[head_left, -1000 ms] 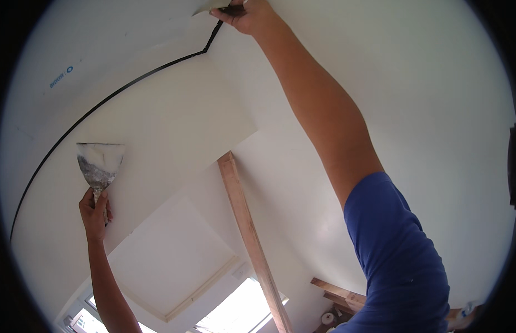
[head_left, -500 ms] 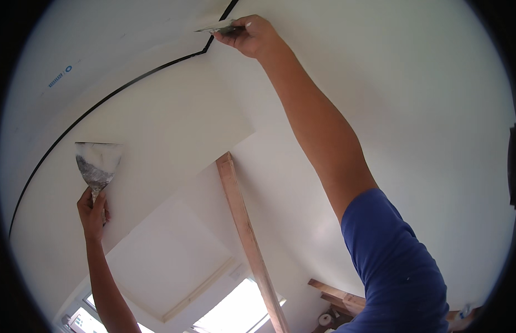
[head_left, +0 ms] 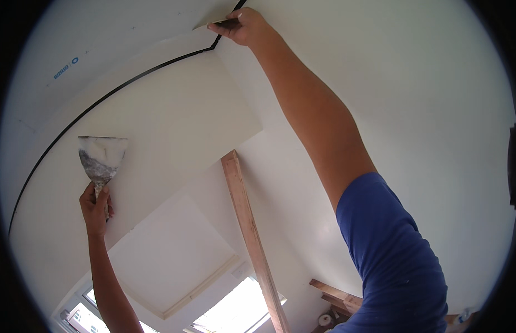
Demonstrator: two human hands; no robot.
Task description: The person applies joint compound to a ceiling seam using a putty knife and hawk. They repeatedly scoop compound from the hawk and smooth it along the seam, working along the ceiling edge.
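Observation:
My left hand point(head_left: 95, 210) is closed around the handle of a wide putty knife point(head_left: 104, 158), held upright with its blade up. White compound covers much of that blade, above a dark grey patch. High up, my right hand point(head_left: 241, 26) grips a second, thin-bladed scraper point(head_left: 209, 25), seen nearly edge-on. Its blade points left and lies against or close to the pale ceiling point(head_left: 158, 25), just above the corner of a black strip point(head_left: 152, 69). My fingers hide most of its handle.
A long wooden beam point(head_left: 247, 233) slants down through the middle. Pale walls point(head_left: 424, 122) rise at the right. Bright windows point(head_left: 235, 308) show low down, and more timber point(head_left: 335, 294) sits at the lower right. A dark object point(head_left: 514, 166) stands at the right rim.
My right hand has moved slightly left and up with its scraper, whose blade has turned. My left hand and the putty knife have shifted a little up and right. The view has shifted slightly.

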